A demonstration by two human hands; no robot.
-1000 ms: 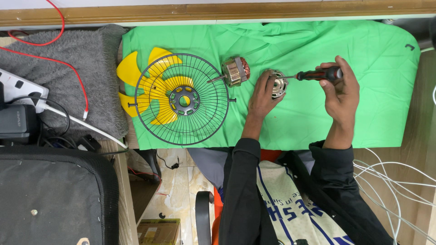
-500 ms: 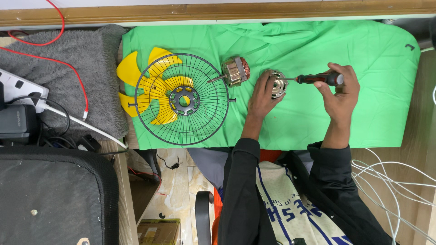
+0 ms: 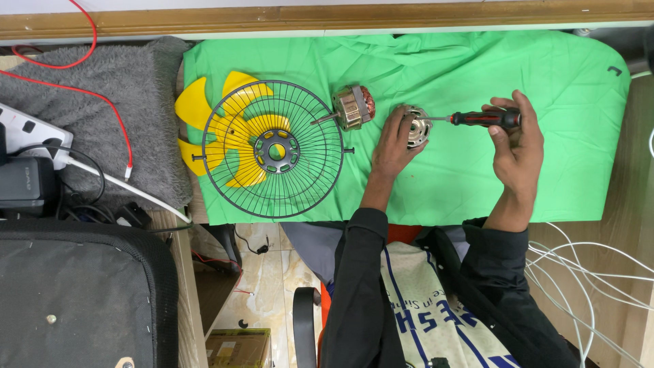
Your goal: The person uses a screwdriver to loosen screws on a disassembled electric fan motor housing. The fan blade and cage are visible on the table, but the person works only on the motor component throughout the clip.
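Note:
My left hand [image 3: 393, 144] grips a small round metal motor housing [image 3: 416, 127] on the green cloth [image 3: 477, 177]. My right hand [image 3: 516, 144] holds a screwdriver [image 3: 482, 119] with a red and black handle, lying level, its thin shaft pointing left into the housing. Just left of the housing lies a motor core [image 3: 354, 107] with copper windings and a shaft. Farther left, a dark wire fan guard [image 3: 274, 150] rests over a yellow fan blade [image 3: 225, 126].
A grey fuzzy mat [image 3: 95, 116] with red wires, a white power strip [image 3: 24, 133] and a black adapter [image 3: 26, 182] lies at the left. A black case [image 3: 75, 300] sits at lower left. White cables [image 3: 599, 272] hang at the right. A wooden edge [image 3: 340, 15] runs along the top.
My right hand and the screwdriver have shifted slightly and the fingers have re-gripped the handle, as if turning it. The left hand stays on the housing.

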